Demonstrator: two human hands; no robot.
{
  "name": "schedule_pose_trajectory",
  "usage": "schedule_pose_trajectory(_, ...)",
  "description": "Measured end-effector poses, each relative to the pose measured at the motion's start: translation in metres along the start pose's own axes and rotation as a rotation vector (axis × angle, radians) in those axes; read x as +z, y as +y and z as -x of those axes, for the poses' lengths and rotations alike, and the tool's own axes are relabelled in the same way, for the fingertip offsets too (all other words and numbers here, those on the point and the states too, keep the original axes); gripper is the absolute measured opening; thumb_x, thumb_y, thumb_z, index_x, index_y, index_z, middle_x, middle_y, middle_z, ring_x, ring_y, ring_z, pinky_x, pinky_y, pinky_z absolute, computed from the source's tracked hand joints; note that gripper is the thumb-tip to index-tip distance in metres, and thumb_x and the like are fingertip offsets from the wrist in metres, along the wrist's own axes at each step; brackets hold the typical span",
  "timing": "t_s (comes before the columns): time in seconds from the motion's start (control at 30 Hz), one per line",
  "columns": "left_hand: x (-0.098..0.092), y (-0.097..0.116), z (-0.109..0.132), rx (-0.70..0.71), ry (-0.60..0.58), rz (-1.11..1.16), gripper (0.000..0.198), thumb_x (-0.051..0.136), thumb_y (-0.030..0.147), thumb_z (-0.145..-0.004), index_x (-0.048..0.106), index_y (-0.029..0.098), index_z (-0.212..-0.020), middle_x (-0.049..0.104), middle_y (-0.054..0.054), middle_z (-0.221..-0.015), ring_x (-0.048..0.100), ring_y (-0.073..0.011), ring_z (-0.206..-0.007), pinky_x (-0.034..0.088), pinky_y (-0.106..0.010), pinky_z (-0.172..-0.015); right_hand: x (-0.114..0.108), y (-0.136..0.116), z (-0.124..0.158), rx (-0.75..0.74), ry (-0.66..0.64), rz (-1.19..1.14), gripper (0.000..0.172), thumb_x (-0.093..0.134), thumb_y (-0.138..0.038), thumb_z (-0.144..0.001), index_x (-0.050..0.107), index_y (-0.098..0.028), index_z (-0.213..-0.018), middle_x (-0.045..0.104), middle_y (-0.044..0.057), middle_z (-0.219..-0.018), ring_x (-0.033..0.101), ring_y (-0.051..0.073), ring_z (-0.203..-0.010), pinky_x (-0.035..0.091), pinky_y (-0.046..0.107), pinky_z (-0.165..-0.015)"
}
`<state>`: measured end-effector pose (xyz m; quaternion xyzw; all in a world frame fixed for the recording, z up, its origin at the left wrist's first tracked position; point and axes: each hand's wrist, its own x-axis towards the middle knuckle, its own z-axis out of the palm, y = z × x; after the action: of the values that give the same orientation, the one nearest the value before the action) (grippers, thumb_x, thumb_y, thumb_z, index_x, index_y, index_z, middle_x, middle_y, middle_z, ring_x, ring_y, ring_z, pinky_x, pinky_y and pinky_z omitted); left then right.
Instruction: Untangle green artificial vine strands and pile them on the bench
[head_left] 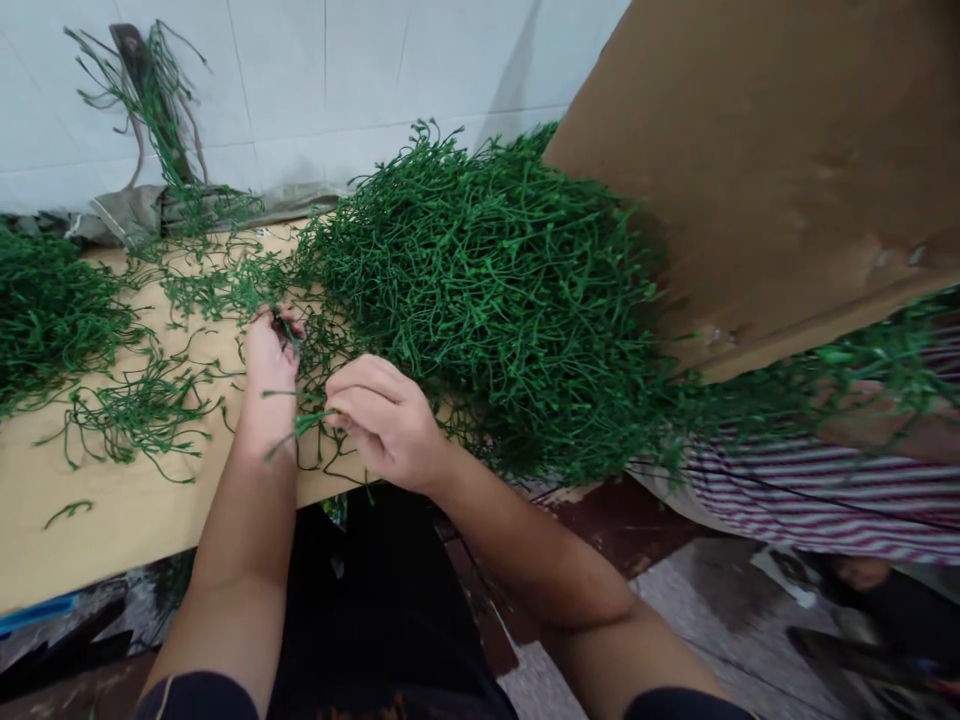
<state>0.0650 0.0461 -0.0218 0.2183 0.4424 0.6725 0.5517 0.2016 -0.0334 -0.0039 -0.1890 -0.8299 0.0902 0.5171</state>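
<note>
My right hand [386, 415] is closed in a pinch on a few thin green artificial stems [304, 422], which stick out to the left across my left forearm. Farther forward, my left hand [276, 345] is curled low over the table among loose stems. Something dark and green shows between its fingers, too small to make out. Right beside both hands rises a big heap of green artificial stems [487, 290] with small knobbed tips. A smaller loose bunch [139, 410] lies on the table left of my left forearm.
The tan tabletop [112, 510] meets a white tiled wall [285, 80]. Another green pile [52, 310] lies at the left edge. Stems hang on a dark upright piece [154, 100] at the wall. A large brown board [765, 170] slants over the right side; a person in striped clothing [817, 500] sits beyond.
</note>
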Motion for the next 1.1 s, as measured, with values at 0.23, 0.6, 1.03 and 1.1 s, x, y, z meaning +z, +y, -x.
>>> schedule_pose_trajectory(0.23,0.015,-0.014,0.009,0.03,-0.17,-0.077,0.02,0.064,0.023,-0.073,0.046,0.016,-0.067,0.051,0.006,-0.058,0.046,-0.004,-0.049,0.038,-0.017,-0.051,-0.009,0.053,-0.013,0.572,0.024,0.102,0.042,0.06,-0.043,-0.074,0.055,-0.014,-0.103,0.051,0.01,-0.1,0.053,0.018,-0.085,0.047,0.035,-0.076)
schedule_pose_trajectory(0.6,0.013,-0.025,0.006,0.094,-0.29,-0.209,0.016,0.06,0.017,-0.072,0.049,0.015,-0.062,0.049,0.005,-0.055,0.043,-0.0043,-0.048,0.033,-0.017,-0.049,0.006,0.07,-0.015,0.479,0.179,0.02,0.015,0.049,-0.026,-0.082,0.057,-0.017,-0.075,0.056,0.005,-0.082,0.053,0.015,-0.082,0.044,0.031,-0.08)
schedule_pose_trajectory(1.03,0.001,-0.012,-0.012,0.12,0.143,-0.228,0.026,0.044,0.015,-0.085,0.037,0.018,-0.06,0.038,0.008,-0.047,0.033,-0.0042,-0.041,0.027,-0.019,-0.043,-0.007,0.013,-0.021,0.208,0.082,0.052,0.029,0.03,-0.034,-0.092,0.045,-0.02,-0.071,0.048,0.004,-0.074,0.048,0.015,-0.076,0.041,0.033,-0.074)
schedule_pose_trajectory(1.1,0.0,-0.01,-0.011,0.087,0.046,-0.237,0.023,0.048,0.015,-0.083,0.041,0.017,-0.06,0.043,0.007,-0.048,0.037,-0.0042,-0.041,0.029,-0.019,-0.043,-0.014,0.026,-0.024,0.34,0.076,0.139,0.027,0.031,-0.033,-0.091,0.046,-0.019,-0.072,0.048,0.005,-0.073,0.048,0.016,-0.075,0.042,0.034,-0.074)
